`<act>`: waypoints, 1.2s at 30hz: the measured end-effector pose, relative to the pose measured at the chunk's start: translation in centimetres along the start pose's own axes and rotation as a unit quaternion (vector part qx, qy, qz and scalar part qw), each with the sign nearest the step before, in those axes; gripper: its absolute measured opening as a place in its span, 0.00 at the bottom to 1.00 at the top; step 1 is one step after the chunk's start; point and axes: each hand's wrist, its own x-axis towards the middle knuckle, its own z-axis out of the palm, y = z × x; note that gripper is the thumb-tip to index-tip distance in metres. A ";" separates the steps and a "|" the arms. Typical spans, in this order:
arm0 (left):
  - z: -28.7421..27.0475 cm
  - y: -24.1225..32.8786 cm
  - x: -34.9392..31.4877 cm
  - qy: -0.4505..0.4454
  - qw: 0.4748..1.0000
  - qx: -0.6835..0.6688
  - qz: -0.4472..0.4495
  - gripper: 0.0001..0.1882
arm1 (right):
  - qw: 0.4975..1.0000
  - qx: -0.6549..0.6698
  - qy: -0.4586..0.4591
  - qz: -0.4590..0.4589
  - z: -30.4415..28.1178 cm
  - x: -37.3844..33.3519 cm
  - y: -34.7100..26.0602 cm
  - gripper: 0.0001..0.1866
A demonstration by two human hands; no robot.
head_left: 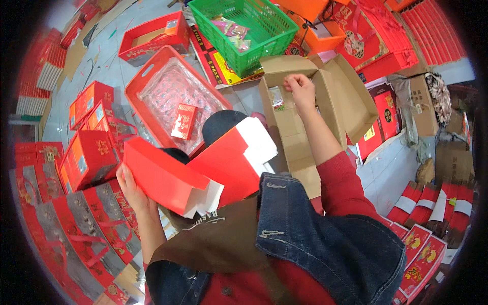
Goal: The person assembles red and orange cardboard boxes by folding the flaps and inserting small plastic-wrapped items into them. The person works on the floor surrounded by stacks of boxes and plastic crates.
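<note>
Apparently, left fingers (125,179) clasp the red carton (161,175) from its left.

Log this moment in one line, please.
left hand: gripping red carton | right hand: over open brown box, grip unclear | small red box: lying in plastic-lined red tray

A pale, bluish-grey tiled floor (384,175) (faintly seamed, a little glossy) spreads under bright light.

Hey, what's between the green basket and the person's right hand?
In the head view, the far end of the open cardboard box lies between the green basket and the right hand.
</note>
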 end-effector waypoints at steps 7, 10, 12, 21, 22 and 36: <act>1.4 -1.8 -1.1 0.068 0.990 0.111 -0.045 0.12 | 0.924 -0.232 0.069 0.297 -3.5 4.4 23.7 0.23; 2.9 -1.2 -1.1 0.080 0.986 0.131 -0.070 0.14 | 0.900 -0.313 0.060 0.297 -2.2 6.2 28.4 0.30; 2.8 -1.3 -0.8 0.106 0.981 0.118 -0.114 0.20 | 0.895 -0.330 0.074 0.290 -1.8 8.2 32.1 0.29; 0.5 -0.4 -1.4 0.065 0.986 0.094 -0.118 0.16 | 0.908 -0.256 -0.033 0.330 1.5 10.8 31.5 0.15; 0.0 -0.5 -3.1 0.085 0.985 0.092 -0.116 0.14 | 0.927 -0.139 0.002 0.350 2.6 8.7 25.0 0.13; -1.4 0.4 -0.1 0.160 0.984 -0.036 -0.073 0.13 | 0.921 0.003 -0.338 -0.192 0.4 -10.0 -15.7 0.23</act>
